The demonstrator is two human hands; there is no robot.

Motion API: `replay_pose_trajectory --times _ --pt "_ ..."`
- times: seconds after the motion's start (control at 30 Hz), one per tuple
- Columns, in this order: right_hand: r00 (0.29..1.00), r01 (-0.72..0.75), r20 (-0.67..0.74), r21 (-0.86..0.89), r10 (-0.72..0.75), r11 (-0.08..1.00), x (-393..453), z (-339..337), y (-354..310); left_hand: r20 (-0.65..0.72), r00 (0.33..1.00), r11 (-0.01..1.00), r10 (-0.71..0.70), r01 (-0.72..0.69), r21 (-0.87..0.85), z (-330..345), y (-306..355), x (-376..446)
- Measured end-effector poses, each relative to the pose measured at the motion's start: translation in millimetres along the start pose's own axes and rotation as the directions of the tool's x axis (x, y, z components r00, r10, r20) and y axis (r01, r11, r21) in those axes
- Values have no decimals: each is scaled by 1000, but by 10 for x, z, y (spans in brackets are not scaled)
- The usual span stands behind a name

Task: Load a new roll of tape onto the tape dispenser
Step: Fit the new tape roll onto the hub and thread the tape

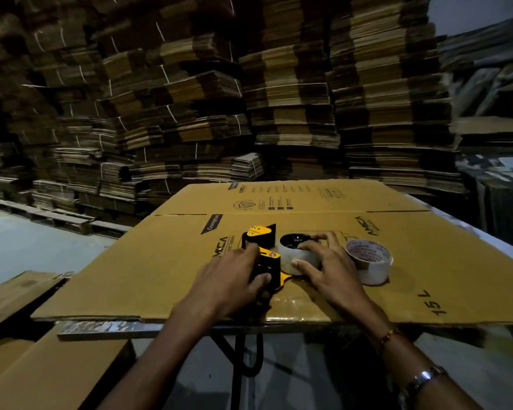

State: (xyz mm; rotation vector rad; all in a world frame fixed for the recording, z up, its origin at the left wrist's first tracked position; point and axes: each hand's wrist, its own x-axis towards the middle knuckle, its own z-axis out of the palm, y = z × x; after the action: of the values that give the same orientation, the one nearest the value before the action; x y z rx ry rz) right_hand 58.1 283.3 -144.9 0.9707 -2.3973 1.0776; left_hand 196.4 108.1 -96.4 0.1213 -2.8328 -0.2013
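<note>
While the left hand (pixel 234 273) presses down the black-and-yellow tape dispenser (pixel 265 261) on the cardboard-covered worktop (pixel 427 261), the right hand (pixel 323 261) curls around the clear tape roll (pixel 293 257) on its hub. Light, stiff, probably slippery; better held by the rim.

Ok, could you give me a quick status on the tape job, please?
Left hand holding dispenser. Right hand gripping roll on it. Second roll alongside, clear.

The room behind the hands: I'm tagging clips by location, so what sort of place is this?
Likely a carton warehouse or packing area: tall bundled stacks of flattened cardboard, a flattened printed carton as work surface, and a tape dispenser with tape rolls.
</note>
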Motion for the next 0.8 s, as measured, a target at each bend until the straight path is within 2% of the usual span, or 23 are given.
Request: replay_pose_trajectory --times 0.1,0.27,0.43,0.53,0.6,0.67,0.73,0.8 --pt "997 -16 78 -47 19 999 117 -59 -16 28 998 990 49 -44 -132 41 178 -73" --pt "943 28 330 -180 33 983 454 -207 0 10 997 947 71 -64 -315 210 420 -157" --pt "881 63 473 -166 23 984 614 -348 -47 -57 992 930 109 -122 -346 305 501 -217" --pt "876 95 481 -166 -4 982 598 -458 -116 -204 978 908 50 -130 -398 185 331 -150" --pt "915 115 404 -192 -29 975 561 -518 -203 -357 932 883 -61 -117 -455 77 137 17" --pt "952 117 300 -180 -59 977 487 -544 -357 -441 886 875 -142 -95 -474 23 -75 282" --pt "959 96 278 -125 -58 987 375 -506 -549 -355 926 884 -129 -54 -464 48 -263 589" --pt "945 82 325 -127 -37 989 243 -394 -716 -142 989 886 -40 -30 -463 111 -360 835"
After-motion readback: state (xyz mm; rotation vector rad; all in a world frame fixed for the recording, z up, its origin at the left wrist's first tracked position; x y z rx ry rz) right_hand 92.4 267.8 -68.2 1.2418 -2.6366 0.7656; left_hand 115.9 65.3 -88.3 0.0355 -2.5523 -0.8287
